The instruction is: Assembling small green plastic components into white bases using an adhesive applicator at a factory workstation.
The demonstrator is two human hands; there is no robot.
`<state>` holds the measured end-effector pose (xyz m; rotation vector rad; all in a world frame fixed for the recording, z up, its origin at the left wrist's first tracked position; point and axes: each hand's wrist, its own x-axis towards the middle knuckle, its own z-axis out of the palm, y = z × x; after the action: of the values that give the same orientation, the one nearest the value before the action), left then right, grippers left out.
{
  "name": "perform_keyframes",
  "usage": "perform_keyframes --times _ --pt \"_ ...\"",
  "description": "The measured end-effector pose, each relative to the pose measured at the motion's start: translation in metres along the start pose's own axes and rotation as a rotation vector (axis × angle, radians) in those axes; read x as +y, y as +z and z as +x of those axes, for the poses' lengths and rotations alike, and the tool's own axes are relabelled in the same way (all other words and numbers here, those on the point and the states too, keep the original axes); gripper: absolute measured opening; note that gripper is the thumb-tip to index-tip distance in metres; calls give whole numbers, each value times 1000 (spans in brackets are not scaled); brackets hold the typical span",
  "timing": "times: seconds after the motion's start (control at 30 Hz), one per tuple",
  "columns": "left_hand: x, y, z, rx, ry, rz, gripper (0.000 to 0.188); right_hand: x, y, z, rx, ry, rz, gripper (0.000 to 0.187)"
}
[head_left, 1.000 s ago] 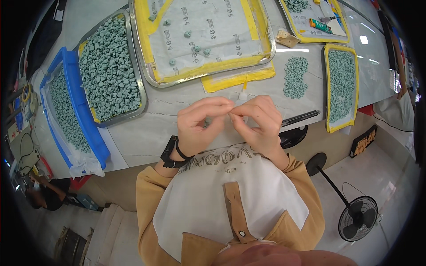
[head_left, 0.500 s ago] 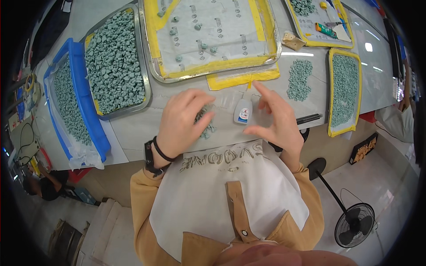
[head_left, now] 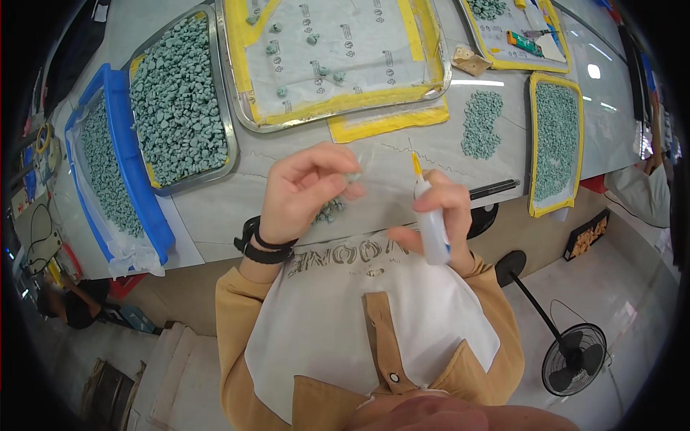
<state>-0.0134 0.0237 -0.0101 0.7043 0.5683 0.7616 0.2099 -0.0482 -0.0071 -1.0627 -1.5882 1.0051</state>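
My left hand (head_left: 305,194) is closed in a pinch, with a small green stone (head_left: 353,177) at its fingertips. Just below that hand, a little heap of green stones (head_left: 329,212) lies on the table, partly covered by it. My right hand (head_left: 449,208) grips a white squeeze bottle (head_left: 433,233) with a yellow nozzle pointing up and away from me. The bottle is off the tabletop, over its near edge. A gap separates the nozzle from the stone.
Ahead lies a large metal tray (head_left: 334,108) lined with printed paper and yellow tape, holding several stones. Stone-filled metal (head_left: 231,147) and blue (head_left: 133,154) trays stand left. Rightward are a stone pile (head_left: 481,126), a yellow-edged tray (head_left: 532,144) and a black pen-like tool (head_left: 494,189).
My right hand has picked the bottle up off the table and drawn it toward me. My left hand has closed its fingers on a stone and risen slightly from the heap.
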Motion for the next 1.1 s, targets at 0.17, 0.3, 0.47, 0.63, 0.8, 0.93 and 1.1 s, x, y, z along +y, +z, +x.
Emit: perform_keyframes --times 0.17,0.3,0.47,0.63,0.8,0.93,1.1 --pt "-22 6 3 -17 -38 -223 29 3 13 16 202 -312 179 56" --pt "-20 5 1 -80 -43 -138 28 -5 13 16 207 -248 102 60" --pt "-11 19 0 42 -35 -3 27 -6 8 16 178 -187 60 55" --pt "-15 15 -2 84 -29 90 28 -7 7 18 159 -159 38 46" --pt "-14 17 -3 97 -74 107 25 -10 4 20 132 -163 -23 49" --pt "-18 11 -5 63 -43 61 24 -12 3 17 80 -124 -40 54" --pt "-16 12 -4 53 -41 87 24 -14 0 21 33 -127 -88 52"
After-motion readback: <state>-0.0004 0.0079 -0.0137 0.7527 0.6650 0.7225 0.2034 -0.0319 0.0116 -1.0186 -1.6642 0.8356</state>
